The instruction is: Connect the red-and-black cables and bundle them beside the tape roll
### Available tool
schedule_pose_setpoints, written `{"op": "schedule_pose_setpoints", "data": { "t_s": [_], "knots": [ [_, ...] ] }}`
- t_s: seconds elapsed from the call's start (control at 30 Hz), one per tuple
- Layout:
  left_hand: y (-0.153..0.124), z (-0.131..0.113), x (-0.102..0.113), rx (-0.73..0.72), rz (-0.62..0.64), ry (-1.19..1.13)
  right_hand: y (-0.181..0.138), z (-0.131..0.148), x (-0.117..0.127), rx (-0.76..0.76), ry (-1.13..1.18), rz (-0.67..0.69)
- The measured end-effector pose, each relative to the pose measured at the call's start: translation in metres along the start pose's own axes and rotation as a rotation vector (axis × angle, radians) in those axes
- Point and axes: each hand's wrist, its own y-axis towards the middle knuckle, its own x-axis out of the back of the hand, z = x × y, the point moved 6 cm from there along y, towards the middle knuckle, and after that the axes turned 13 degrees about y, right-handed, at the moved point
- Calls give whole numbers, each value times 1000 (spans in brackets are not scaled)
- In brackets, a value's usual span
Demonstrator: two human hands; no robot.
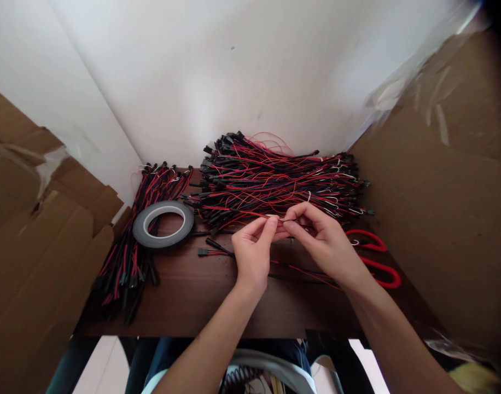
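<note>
Small dark wooden table, smooth with a dull sheen, pushed into a white corner. Creased brown cardboard leans in on the person's left; a taller cardboard sheet with glossy plastic film stands on the right.

Both hands meet above the table's middle. Left hand has thumb and forefinger pinched shut on a thin wire lead; right hand pinches the same lead from the other side, fingertips almost touching the left's. The short stretch between the two pinches is dark and fine. Under the hands, thin red and black strands trail along the tabletop, and a small black plug lies to the left; whether these belong to the held lead I cannot tell.

Just behind the hands, nearly touching the knuckles: a large heap of leads, red, black and a little blue, thin and springy, with blocky black connectors bristling at both ends. A second bundle runs down the left side, its lower end reaching toward the table's near left corner. A flat grey tape roll with an open centre lies partly on that bundle.

Red scissor handles, glossy loops, lie just right of the right wrist.

Bare wood shows mostly in front of the hands, toward the near edge; sides are hemmed by cardboard.
</note>
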Motion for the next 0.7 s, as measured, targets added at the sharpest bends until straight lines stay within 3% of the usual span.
{"op": "schedule_pose_setpoints", "data": {
  "t_s": [0.27, 0.57, 0.7],
  "knots": [
    [-2, -6, 1, -53, -18, 45, 0, 7, 0, 10, -85, -21],
    [3, 5, 0, 60, 3, -61, -1, 6, -1, 55, -14, 12],
    [1, 3, 0, 44, 1, -62, 0, 5, -2, 36, -60, 36]
  ]
}}
